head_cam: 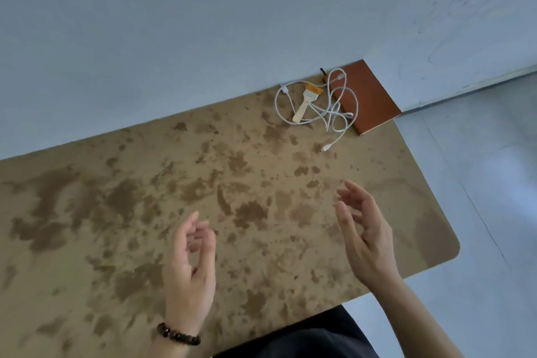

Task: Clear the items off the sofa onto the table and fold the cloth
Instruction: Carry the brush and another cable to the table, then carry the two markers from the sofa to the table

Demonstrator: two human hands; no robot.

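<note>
A white cable (329, 113) lies tangled over a small brush (303, 106) and the edge of a brown notebook (374, 96) on the mottled table (116, 212), well beyond the fingertips. The left hand (189, 273) and right hand (366, 238) hover empty, palms facing each other, fingers loosely curled.

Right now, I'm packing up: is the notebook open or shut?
Shut: notebook shows only its brown cover, the cable draped over one edge.

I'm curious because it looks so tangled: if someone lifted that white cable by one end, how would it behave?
Probably floppy: the white cable lies in loose loops, so it would dangle and trail. It looks thin, so likely light. Its loops cross the brush and the brown notebook, so it might drag the brush along.
</note>
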